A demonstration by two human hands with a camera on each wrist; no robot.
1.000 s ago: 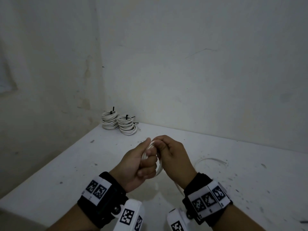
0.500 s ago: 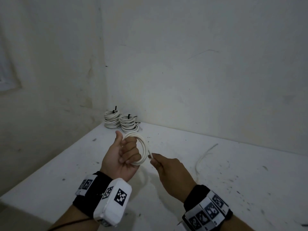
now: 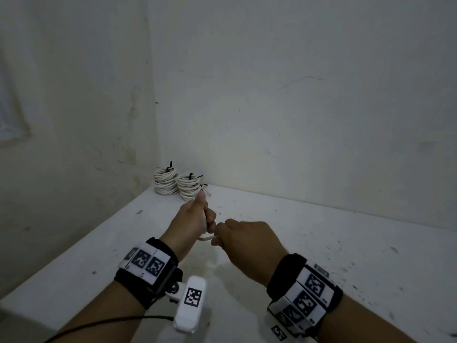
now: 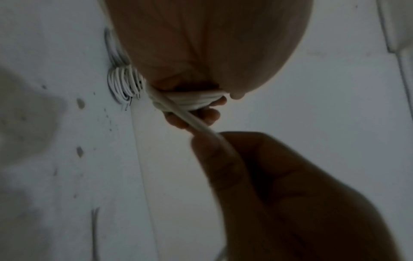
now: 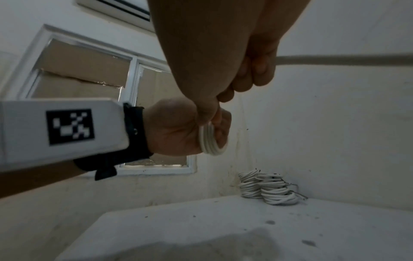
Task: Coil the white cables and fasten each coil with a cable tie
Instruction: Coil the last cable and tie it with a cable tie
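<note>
My left hand (image 3: 197, 219) grips a small coil of white cable (image 5: 210, 139) above the white table (image 3: 346, 243), thumb up and fingers curled round the loops. The coil's loops (image 4: 192, 101) show under the left fingers in the left wrist view. My right hand (image 3: 237, 233) sits just right of it and pinches the loose strand of the same cable (image 4: 190, 118) between thumb and fingers. A short piece of cable (image 3: 206, 238) shows between the two hands in the head view; the rest is hidden by them.
Two stacks of finished white coils (image 3: 176, 184) with black cable ties stand in the far left corner of the table against the walls, also visible as coils (image 5: 268, 189). A covered window (image 5: 85, 74) is on the left wall.
The left hand has turned from palm-up to thumb-up, hiding the coil. The right hand has come up beside it, drawing the loose strand in; the trailing cable on the table is out of sight.
</note>
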